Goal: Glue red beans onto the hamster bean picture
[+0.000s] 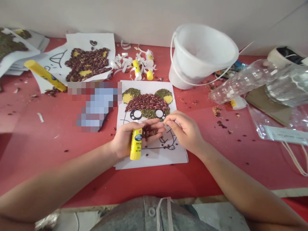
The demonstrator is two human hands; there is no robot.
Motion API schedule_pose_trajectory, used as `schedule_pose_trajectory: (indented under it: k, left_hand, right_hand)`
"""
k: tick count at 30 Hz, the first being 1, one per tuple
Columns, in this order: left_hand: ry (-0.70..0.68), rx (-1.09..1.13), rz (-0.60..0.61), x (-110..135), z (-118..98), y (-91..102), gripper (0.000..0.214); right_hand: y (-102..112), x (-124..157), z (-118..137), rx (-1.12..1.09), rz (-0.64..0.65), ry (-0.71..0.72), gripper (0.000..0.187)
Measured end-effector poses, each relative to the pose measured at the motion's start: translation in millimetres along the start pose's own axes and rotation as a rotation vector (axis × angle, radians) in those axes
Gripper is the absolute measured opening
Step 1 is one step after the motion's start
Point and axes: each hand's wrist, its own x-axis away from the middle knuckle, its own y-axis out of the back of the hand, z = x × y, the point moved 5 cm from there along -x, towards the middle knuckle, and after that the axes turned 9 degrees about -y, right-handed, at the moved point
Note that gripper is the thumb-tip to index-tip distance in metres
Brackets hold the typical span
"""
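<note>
My left hand [123, 138] is palm up over the drawing sheet [176, 158]. Its thumb holds a yellow glue stick [136, 146] upright against the hand, and loose red beans [147, 131] lie in the palm and on the fingers. Thumb and forefinger of my right hand [187, 131] are pinched together beside the left fingertips; whatever they hold is too small to make out. On the sheet is a cartoon animal with red beans [148, 103] filling its forehead and small green beans [132, 92] around yellow inner ears. My hands hide part of its lower face and body.
A white bucket [179, 69] stands behind the sheet, with plastic bottles [243, 81] to its right. Paper scraps [125, 65] and small glue sticks [136, 69] lie at the back. Left are a large glue stick [45, 75], another bean picture [88, 64] and a pixelated object [97, 107].
</note>
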Motion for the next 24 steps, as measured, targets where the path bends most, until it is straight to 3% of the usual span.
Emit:
schedule_pose_trajectory:
  k: [6, 16, 24]
  left_hand:
    - [0.000, 0.090, 0.023, 0, 2, -0.2, 0.044]
    - [0.082, 0.066, 0.006, 2, 2, 2.7, 0.065]
    - [0.087, 0.087, 0.037, 2, 4, 1.5, 0.044]
  right_hand:
    - [-12, 8, 16, 0.068, 0.067, 0.150, 0.010]
    - [-26, 13, 30, 0.203, 0.111, 0.254, 0.011]
    - [-30, 13, 29, 0.315, 0.081, 0.214, 0.014]
